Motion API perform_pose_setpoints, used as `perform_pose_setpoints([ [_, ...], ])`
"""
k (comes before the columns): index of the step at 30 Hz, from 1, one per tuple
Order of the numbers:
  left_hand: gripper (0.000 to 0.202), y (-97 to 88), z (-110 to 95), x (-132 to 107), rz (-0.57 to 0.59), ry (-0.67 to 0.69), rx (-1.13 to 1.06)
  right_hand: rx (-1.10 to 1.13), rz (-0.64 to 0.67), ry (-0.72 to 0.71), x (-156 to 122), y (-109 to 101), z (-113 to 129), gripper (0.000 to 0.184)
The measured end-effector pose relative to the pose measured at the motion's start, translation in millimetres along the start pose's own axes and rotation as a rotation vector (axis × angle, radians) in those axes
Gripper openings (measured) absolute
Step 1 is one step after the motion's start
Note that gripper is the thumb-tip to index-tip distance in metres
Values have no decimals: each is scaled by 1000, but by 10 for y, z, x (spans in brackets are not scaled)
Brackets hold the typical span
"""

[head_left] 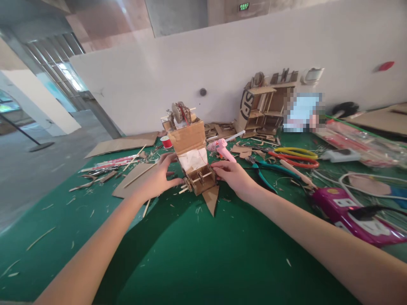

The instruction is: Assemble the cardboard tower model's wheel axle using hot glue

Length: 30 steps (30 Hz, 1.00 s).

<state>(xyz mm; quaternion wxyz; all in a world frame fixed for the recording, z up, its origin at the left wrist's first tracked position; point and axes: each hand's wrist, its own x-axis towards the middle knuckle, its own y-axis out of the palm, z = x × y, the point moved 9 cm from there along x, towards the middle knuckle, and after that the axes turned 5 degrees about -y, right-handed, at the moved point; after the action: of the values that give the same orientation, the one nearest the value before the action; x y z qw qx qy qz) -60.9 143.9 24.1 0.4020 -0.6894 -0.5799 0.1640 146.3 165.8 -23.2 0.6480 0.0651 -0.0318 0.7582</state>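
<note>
A cardboard model stands in the middle of the table, with small gears and wooden sticks in its open front box and a wheel-like reel on top. My left hand is at its left side, fingers curved and apart, the thumb near the stick ends and small cardboard wheel. On the other side, my right hand pinches the front box's right edge; its fingertips are partly hidden. A pointed cardboard piece sticks out beneath the model. Just behind my right hand lies a pink glue gun.
Right of the model lie teal-handled pliers, red-and-yellow-handled scissors and a magenta power strip with cables. A cardboard shelf stands at the back. A red thread spool, cardboard sheets and wood scraps lie to the left.
</note>
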Motion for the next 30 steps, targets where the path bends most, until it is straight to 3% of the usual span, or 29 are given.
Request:
perform_pose_setpoints([
  [5,70,-3,-9,-2,-9,13,24,-148,-31,-68,3,-15,17,13],
  [7,71,-4,-3,-2,-13,17,24,-330,-103,-242,-64,-48,221,14],
  [9,70,-4,-7,-5,-13,20,17,-572,-135,-522,-227,31,530,14],
  [10,70,-3,-18,-8,-10,26,10,-695,-108,-655,-327,129,652,13],
  [12,71,-6,-49,-16,-9,42,-5,-864,-50,-787,-469,292,751,13],
  [15,71,-11,-72,-23,-15,47,8,-941,2,-786,-509,396,708,12],
  [19,70,-14,-61,-21,-34,48,17,-828,38,-744,-438,396,608,5],
  [26,72,0,-57,-22,-23,45,1,-717,33,-580,-309,358,537,9],
  [30,73,-10,-56,-20,-30,41,9,-724,12,-575,-301,369,536,11],
])
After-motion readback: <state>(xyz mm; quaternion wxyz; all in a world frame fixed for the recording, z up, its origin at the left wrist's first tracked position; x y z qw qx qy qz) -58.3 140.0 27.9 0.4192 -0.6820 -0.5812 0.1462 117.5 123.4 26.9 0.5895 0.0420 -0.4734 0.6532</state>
